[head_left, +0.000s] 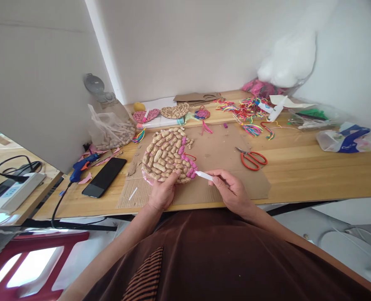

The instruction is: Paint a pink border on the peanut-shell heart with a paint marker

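The left grip [164, 194] grasps the lower edge of a peanut-shell panel [162, 156], thumb on its face and fingers underneath. The panel is a rounded, notched shape held over a flat sheet of brown corrugated cardboard [223, 146] near the front of the tabletop [298, 175]. Its shells are ridged, pitted and tan, packed tightly together; those along the notched right edge are bright pink. The right grip [231, 190] pinches a smooth white plastic marker [205, 175], its tip touching the pink shells.

Behind lie a pink heart-shaped panel [139, 116] and a tan peanut-shell heart [175, 111], both knobbly. Right of them spreads a tangled heap of multicoloured cord [246, 109], with a stringy tassel [251, 129] in front. Orange-handled metal scissors [252, 161] rest partly on the cardboard. On the left are a glossy black phone [104, 177] and a blue plastic glue gun [82, 167].

A thin, translucent plastic bag [113, 129] at back left contains loose peanuts. At back right, a clear bag holds fluffy white stuffing [287, 58]; nearer, a crinkled clear pouch [312, 121] contains green and white items.
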Demonstrator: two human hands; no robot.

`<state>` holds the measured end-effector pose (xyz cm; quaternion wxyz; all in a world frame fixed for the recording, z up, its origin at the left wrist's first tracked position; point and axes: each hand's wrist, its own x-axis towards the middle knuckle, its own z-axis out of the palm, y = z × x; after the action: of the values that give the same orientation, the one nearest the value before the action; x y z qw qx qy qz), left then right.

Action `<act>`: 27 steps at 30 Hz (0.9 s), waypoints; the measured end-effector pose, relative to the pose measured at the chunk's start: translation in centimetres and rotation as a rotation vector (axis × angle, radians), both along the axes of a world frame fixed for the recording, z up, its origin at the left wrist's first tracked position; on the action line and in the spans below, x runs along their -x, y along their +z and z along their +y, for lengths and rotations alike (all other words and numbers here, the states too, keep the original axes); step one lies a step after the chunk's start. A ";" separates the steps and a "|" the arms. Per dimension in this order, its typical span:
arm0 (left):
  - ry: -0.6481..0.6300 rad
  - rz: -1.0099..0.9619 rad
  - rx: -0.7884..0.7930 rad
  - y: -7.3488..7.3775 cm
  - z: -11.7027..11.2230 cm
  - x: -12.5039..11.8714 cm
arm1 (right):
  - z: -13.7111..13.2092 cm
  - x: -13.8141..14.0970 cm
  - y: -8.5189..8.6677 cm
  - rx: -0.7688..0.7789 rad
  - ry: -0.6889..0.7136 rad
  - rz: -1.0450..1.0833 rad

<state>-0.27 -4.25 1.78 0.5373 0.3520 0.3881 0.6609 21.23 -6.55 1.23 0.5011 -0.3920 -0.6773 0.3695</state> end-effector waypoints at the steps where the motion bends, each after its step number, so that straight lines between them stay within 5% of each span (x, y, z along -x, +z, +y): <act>1: -0.003 0.011 -0.003 -0.1 0.1 0.1 | 0.0 0.0 -0.1 0.002 0.008 0.014; 27: -0.034 0.035 0.004 -0.6 0.0 0.2 | -0.2 -0.2 -0.1 0.164 -0.001 0.158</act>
<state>-0.45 -4.22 1.16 0.5423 0.3688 0.3926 0.6448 21.44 -6.71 1.12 0.5193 -0.4017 -0.6031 0.4530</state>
